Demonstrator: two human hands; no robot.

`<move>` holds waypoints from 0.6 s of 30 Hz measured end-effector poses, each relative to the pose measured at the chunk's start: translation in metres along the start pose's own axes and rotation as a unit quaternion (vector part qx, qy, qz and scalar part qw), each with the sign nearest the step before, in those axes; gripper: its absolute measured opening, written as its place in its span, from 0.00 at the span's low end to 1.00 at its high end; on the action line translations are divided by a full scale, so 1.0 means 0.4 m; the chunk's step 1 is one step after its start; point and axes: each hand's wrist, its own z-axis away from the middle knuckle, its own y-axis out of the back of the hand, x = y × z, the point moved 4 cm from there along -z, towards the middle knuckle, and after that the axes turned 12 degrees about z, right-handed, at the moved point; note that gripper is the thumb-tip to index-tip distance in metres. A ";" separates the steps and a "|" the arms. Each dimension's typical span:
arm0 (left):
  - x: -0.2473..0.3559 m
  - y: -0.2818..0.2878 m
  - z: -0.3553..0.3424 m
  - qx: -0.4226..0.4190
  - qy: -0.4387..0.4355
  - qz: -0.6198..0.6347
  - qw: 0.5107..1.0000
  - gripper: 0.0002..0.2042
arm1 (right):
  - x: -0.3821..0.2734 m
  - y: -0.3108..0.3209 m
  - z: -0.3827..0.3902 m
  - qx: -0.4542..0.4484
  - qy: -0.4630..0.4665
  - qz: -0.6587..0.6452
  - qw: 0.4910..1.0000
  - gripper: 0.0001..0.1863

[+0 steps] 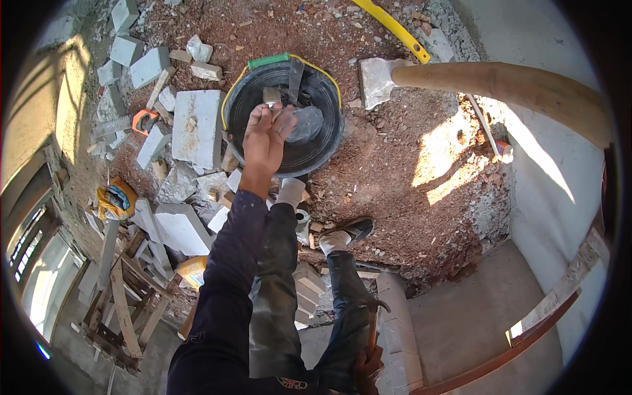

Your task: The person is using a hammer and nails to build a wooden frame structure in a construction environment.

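My left hand reaches over a black bucket with a green grip on its yellow handle. Its fingers are apart and slightly bent. Just beyond the fingertips is a small brown piece with a pale metallic band; whether the fingers touch it I cannot tell. Inside the bucket are a flat grey blade-like tool and a clear plastic bag or sheet. Low in the view, beside my leg, my right hand grips a hammer by its wooden handle, with the metal head upward.
Pale blocks and rubble crowd the left side, with an orange-handled saw among them. A yellow level lies far right, near a wooden post. A wooden frame stands lower left.
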 end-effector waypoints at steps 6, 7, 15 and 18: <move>-0.060 -0.324 0.372 -0.103 0.137 0.046 0.984 0.07 | 0.092 0.028 0.003 0.019 -0.002 -0.161 0.987 0.13; -0.098 -0.372 0.426 -0.129 0.179 0.039 0.975 0.13 | 0.121 0.003 -0.014 0.037 -0.030 -0.195 0.980 0.14; -0.170 -0.802 0.923 -0.386 0.363 -0.381 0.758 0.11 | 0.136 0.016 -0.024 -0.077 -0.211 -0.648 0.728 0.11; -0.255 -0.965 1.028 -0.520 0.354 -0.482 0.610 0.09 | 0.157 0.072 0.024 -0.039 -0.139 -0.822 0.550 0.06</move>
